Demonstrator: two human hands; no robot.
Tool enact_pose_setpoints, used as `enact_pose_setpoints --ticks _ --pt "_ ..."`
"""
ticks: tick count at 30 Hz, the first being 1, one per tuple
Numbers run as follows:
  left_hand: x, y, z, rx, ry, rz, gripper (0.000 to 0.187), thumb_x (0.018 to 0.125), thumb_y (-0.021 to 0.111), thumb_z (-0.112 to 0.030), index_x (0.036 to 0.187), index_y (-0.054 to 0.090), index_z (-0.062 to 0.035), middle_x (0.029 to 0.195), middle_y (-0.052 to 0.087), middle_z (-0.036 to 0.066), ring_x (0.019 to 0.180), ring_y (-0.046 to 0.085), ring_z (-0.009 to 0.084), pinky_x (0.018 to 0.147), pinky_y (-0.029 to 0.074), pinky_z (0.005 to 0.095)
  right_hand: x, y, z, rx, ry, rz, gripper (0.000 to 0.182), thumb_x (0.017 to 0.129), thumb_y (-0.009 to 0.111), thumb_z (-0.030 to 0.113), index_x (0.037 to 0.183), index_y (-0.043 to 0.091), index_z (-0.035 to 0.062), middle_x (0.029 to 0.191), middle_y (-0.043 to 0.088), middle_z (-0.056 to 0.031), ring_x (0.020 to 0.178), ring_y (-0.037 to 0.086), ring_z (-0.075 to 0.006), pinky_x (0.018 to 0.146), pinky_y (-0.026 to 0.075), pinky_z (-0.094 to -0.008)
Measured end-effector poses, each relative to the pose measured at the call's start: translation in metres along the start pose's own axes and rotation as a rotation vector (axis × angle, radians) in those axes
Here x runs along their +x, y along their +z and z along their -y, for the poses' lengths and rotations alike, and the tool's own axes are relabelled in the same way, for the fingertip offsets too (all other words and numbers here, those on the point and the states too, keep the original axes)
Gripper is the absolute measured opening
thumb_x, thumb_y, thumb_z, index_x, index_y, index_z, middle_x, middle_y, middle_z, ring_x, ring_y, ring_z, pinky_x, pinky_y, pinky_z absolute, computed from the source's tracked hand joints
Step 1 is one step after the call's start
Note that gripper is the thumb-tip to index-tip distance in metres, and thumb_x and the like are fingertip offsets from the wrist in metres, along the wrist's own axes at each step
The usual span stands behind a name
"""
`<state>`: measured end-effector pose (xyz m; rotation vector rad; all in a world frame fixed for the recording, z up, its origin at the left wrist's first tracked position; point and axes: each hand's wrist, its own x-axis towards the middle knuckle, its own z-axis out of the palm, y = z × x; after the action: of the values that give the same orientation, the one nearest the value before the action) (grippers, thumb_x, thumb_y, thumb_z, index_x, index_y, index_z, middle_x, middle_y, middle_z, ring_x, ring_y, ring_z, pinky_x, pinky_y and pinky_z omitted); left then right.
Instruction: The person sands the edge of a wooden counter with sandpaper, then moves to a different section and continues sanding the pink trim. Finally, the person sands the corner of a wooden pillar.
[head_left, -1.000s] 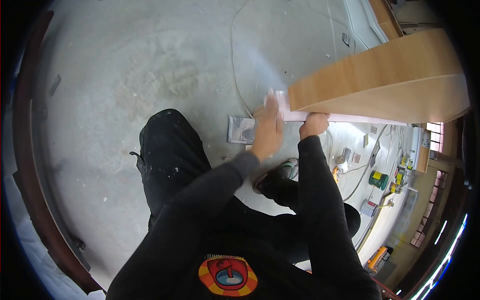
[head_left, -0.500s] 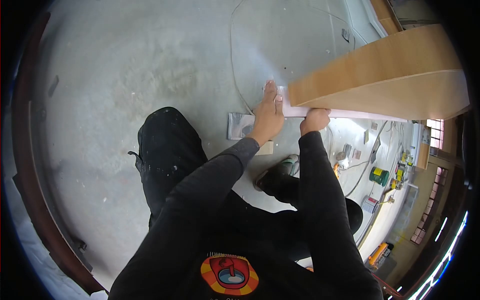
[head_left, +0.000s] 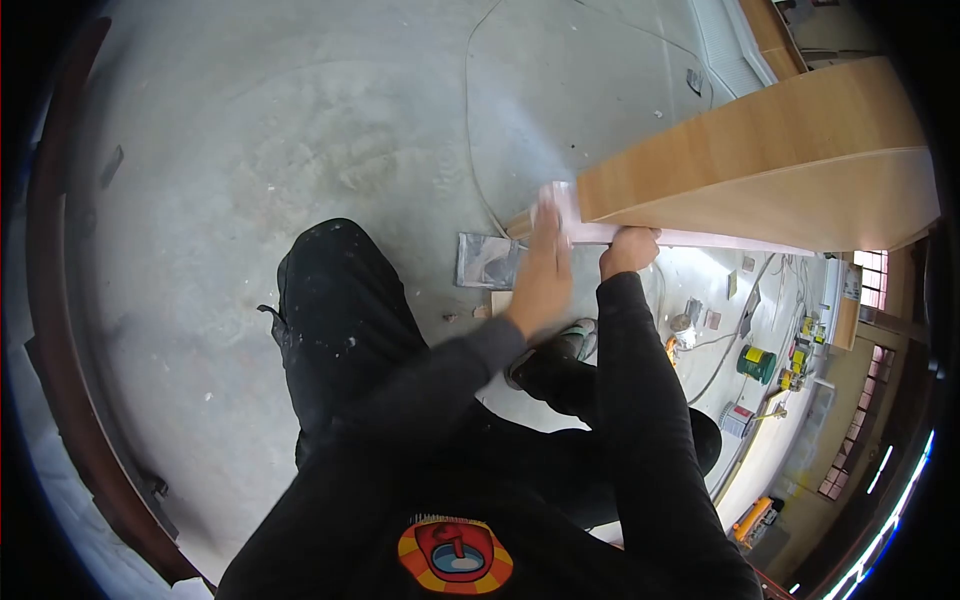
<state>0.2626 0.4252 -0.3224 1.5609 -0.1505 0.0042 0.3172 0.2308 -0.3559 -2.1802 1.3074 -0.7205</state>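
A large wooden piece (head_left: 740, 140) with light-brown faces extends from the right, with a pale pinkish-white edge strip (head_left: 720, 240) along its lower side. My left hand (head_left: 545, 265) is at the near end of this strip, fingers stretched out flat against it and smeared by motion. Whether a thin sheet lies under that palm is hidden. Just to the right, my right hand (head_left: 628, 252) is closed around the pale edge, knuckles up, beneath the wooden piece's corner.
A flat grey dusty sheet (head_left: 487, 262) lies on the concrete floor (head_left: 200, 250) left of my left hand. A thin cable (head_left: 468, 130) runs across the floor. Several cans, including a green one (head_left: 756, 364), stand at right. My bent knee (head_left: 335, 290) is at left.
My left hand has drawn back toward my body and slightly right along the board's end, now blurred. My right hand keeps its grip, and the view has shifted slightly.
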Motion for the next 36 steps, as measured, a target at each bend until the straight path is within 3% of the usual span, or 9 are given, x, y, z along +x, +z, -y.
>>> enact_pose_setpoints --ticks 3,8,11,15,20,23,28,34,36 --pt "0.022 -0.009 0.002 -0.048 -0.134 0.092 0.056 0.105 0.034 -0.02 0.152 0.021 0.0064 0.159 0.019 0.026 0.149 0.017 0.0362 0.12 0.018 0.04 -0.007 -0.006 0.017 0.305 0.311 -0.067 0.047 0.096 0.049 0.034 0.111 0.062 -0.0086 0.11 0.066 -0.0277 0.1 0.065 -0.0379 0.086 0.05 -0.0443" --pt "-0.011 -0.001 0.0 -0.04 -0.026 0.054 0.055 0.105 0.033 -0.019 0.152 0.021 0.0062 0.159 0.019 0.026 0.149 0.017 0.0365 0.12 0.018 0.0402 0.009 0.007 -0.008 -0.022 -0.04 -0.008 0.046 0.093 0.054 0.034 0.116 0.06 -0.0055 0.11 0.066 -0.0261 0.099 0.065 -0.0355 0.085 0.051 -0.0432" --pt "0.037 -0.012 0.005 -0.069 -0.12 0.1 0.056 0.105 0.033 -0.019 0.153 0.017 0.0062 0.159 0.018 0.027 0.149 0.016 0.0378 0.12 0.018 0.0411 0.005 0.002 -0.019 0.174 0.256 -0.046 0.046 0.093 0.053 0.035 0.117 0.059 -0.0043 0.109 0.067 -0.0255 0.098 0.066 -0.0352 0.084 0.051 -0.0433" --pt "-0.024 0.008 -0.011 -0.056 0.02 -0.011 0.056 0.104 0.036 -0.018 0.151 0.02 0.0082 0.159 0.016 0.028 0.148 0.015 0.0408 0.121 0.018 0.0419 0.02 0.011 -0.022 -0.194 -0.126 0.047 0.041 0.097 0.047 0.029 0.118 0.058 -0.0048 0.113 0.064 -0.023 0.096 0.065 -0.0357 0.085 0.05 -0.0427" --pt "-0.009 0.01 0.005 0.021 -0.064 -0.087 0.055 0.105 0.036 -0.02 0.149 0.024 0.0097 0.152 0.03 0.031 0.143 0.029 0.0415 0.118 0.025 0.0412 0.04 0.024 -0.075 -0.269 -0.16 0.11 0.037 0.099 0.041 0.023 0.121 0.057 -0.0026 0.118 0.062 -0.0187 0.097 0.064 -0.0346 0.083 0.049 -0.0407" --pt "-0.028 0.013 -0.008 0.056 -0.041 -0.1 0.054 0.104 0.037 -0.019 0.149 0.025 0.0096 0.149 0.035 0.032 0.14 0.034 0.0425 0.114 0.03 0.0415 -0.019 -0.022 0.043 -0.05 0.169 0.103 0.042 0.101 0.037 0.028 0.122 0.055 -0.0039 0.12 0.058 -0.0272 0.101 0.061 -0.0382 0.09 0.047 -0.0443" --pt "0.012 -0.01 0.002 -0.002 -0.129 -0.004 0.054 0.102 0.041 -0.014 0.149 0.026 0.007 0.143 0.039 0.034 0.119 0.051 0.0497 0.099 0.046 0.0437 0.007 0.002 -0.006 0.076 0.092 0.063 0.047 0.098 0.045 0.033 0.12 0.056 -0.0064 0.116 0.061 -0.0275 0.101 0.062 -0.0372 0.088 0.048 -0.0445" --pt "-0.055 -0.01 -0.02 0.097 0.082 -0.037 0.056 0.093 0.046 0.001 0.147 0.031 0.0071 0.129 0.051 0.037 0.11 0.057 0.05 0.095 0.046 0.0462 0.025 0.016 -0.031 0.102 0.036 0.007 0.05 0.097 0.048 0.034 0.112 0.059 -0.0129 0.111 0.064 -0.0263 0.096 0.064 -0.0343 0.081 0.051 -0.0431" --pt "-0.061 -0.026 -0.023 0.052 -0.439 0.093 0.062 0.09 0.044 0.006 0.149 0.027 0.0073 0.134 0.047 0.037 0.118 0.053 0.0489 0.1 0.045 0.0437 0.025 0.019 -0.035 0.037 -0.112 0.028 0.051 0.098 0.048 0.034 0.111 0.059 -0.0136 0.112 0.064 -0.0263 0.097 0.064 -0.0342 0.081 0.051 -0.0431"
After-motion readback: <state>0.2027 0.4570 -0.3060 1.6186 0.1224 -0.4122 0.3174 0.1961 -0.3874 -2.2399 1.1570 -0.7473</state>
